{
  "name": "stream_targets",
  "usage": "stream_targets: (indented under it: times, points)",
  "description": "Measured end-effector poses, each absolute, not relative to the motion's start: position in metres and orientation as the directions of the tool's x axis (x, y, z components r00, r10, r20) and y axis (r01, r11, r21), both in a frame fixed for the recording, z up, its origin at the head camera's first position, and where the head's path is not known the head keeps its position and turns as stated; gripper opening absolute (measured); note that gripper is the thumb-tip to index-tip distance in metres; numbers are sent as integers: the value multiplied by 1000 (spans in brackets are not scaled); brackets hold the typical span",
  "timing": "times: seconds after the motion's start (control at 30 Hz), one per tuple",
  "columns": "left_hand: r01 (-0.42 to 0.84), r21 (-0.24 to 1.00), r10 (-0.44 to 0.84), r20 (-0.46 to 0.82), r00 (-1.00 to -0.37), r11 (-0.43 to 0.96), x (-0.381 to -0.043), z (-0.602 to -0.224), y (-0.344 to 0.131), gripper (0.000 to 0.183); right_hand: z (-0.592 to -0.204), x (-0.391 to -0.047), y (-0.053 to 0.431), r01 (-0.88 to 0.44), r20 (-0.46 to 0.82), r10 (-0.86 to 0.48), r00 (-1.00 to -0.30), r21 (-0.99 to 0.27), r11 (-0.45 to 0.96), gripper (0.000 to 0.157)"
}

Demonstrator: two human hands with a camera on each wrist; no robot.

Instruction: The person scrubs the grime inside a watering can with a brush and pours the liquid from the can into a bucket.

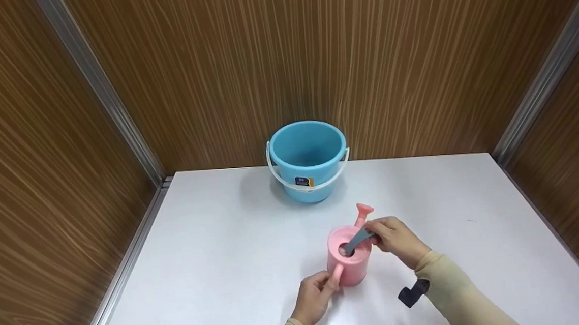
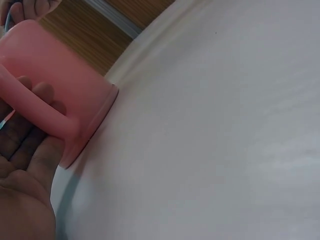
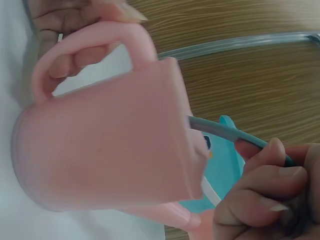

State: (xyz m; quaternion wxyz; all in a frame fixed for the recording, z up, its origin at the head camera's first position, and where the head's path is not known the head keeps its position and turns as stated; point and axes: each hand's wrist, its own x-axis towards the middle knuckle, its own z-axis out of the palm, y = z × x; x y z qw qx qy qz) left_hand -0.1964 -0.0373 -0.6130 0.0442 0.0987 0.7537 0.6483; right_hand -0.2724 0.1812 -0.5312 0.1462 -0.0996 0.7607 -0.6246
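Observation:
A pink watering can (image 1: 350,270) stands upright on the white table, its spout pointing away. My left hand (image 1: 313,297) grips its handle, with fingers passing through the loop in the left wrist view and the thumb near the handle's lower end (image 2: 65,125). My right hand (image 1: 397,239) pinches a slim grey-blue handled tool (image 1: 360,237) above the can. The tool slants down into the round top opening, where something pale and bristle-like shows beside it. Its lower end is hidden inside the can, also in the right wrist view.
A light blue bucket (image 1: 290,175) with a white bail handle (image 1: 329,180) stands behind the can, near the back wall. Wood-grained panels (image 1: 212,76) enclose the white table (image 1: 200,270) at the back and both sides, with metal strips along the corners.

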Motion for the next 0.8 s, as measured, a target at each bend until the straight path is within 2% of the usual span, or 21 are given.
stream_targets:
  times: [0.23, 0.37, 0.6, 0.8]
  points:
    - [123, 978, 220, 84, -972, 167, -193, -610, -34, 31, -511, -262, 190, 35, -103, -385, -917, -983, 179, 36]
    - [158, 971, 215, 118, -969, 178, -193, -608, -31, 32, -520, -266, 190, -3, -104, -419, -902, -969, 247, 36]
    - [183, 972, 213, 149, -966, 148, -192, -614, -28, 30, -526, -266, 173, -121, -126, -468, -875, -878, 462, 27]
    - [179, 973, 209, 147, -967, 145, -191, -615, -28, 29, -532, -267, 172, -101, -124, -434, -892, -882, 460, 28]
